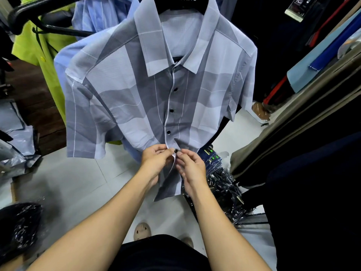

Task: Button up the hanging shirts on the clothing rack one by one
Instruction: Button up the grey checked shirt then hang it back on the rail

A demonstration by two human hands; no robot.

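The hanger (182, 2) is cut off at the top edge of the frame, so only part of its white lettering is seen, and the rail of the rack is out of view. From it a grey and pale blue checked short-sleeved shirt (125, 98) is hung, facing the camera. Four dark buttons are counted on its placket: three (171, 110) are seen fastened above, and the fourth button (175, 151) is held between the two hands near the hem. The placket edge beside that button is pinched by the left hand (156, 160), fingers curled on the cloth; the opposite edge is pinched by the right hand (190, 165). Whether the fourth button is fully through its hole cannot be made out. The lowest part of the shirt front is hidden behind the hands and hangs open below them. A second, light blue shirt (97, 14) is mostly hidden behind the first. A lime green garment (45, 49) is hung at the left.
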